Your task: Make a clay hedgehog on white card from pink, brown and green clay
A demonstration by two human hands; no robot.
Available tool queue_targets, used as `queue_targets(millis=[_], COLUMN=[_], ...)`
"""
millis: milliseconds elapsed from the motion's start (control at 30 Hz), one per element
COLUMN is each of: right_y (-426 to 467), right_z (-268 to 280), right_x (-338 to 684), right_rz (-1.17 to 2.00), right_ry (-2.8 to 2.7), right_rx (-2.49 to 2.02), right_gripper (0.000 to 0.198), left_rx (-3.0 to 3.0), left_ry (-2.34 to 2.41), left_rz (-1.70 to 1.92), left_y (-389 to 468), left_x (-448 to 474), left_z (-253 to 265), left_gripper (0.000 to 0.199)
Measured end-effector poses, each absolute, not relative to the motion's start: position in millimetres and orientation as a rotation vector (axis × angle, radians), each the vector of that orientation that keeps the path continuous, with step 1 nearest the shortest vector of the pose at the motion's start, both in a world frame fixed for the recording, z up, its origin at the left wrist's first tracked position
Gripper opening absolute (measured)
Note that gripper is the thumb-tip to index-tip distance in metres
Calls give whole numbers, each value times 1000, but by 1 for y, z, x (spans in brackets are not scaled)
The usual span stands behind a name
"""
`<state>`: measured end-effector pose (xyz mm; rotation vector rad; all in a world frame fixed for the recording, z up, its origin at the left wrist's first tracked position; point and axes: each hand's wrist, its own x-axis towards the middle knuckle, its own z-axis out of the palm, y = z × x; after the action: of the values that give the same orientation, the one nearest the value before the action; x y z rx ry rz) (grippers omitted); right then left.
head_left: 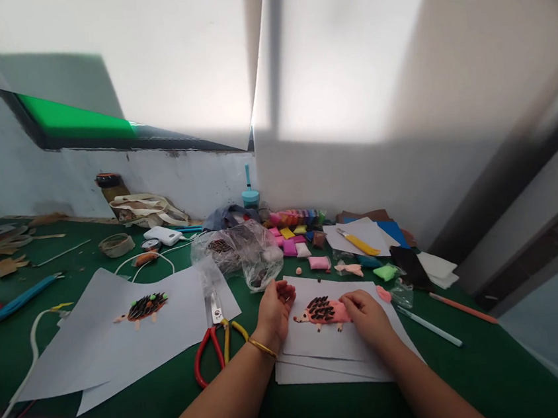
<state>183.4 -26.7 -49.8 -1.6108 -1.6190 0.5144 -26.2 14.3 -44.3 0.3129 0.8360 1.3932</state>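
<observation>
Since the dark-backed hedgehog lies on paper well to our left, it seems parked clear of our hands. Next come red-handled scissors, probably set down within reach. Behind them a clear bag shows dark bits inside; the inside of the blue cup is hidden. Our left hand is cupped, fingers loosely apart, at the sheet's edge, perhaps to steady it; we cannot tell whether its palm holds anything. Beside it, the pink hedgehog lies on stacked sheets between our hands. Small packets behind seem filled with coloured clay. Our right hand bunches its fingertips at the hedgehog's rear; whether they pinch anything, we cannot tell.
</observation>
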Motion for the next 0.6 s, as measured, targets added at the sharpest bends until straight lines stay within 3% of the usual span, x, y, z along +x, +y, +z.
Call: queue_targets(millis=[200,400,600], right_y=[-23,-24,-22], right_z=[-53,-49,-54], right_x=[191,190,190], right_rz=[589,619,611], right_ry=[-1477,-1441,-1437], right_rx=[-1622,-1596,-1579], right_gripper=[31,31,30], left_rx=[723,1368,1664], left_ry=[1019,1590,2013], left_rz=[1284,1332,1200], left_y=[22,78,129], left_x=[-37,-122,-165], left_z=[-26,15,19], left_gripper=[5,26,22])
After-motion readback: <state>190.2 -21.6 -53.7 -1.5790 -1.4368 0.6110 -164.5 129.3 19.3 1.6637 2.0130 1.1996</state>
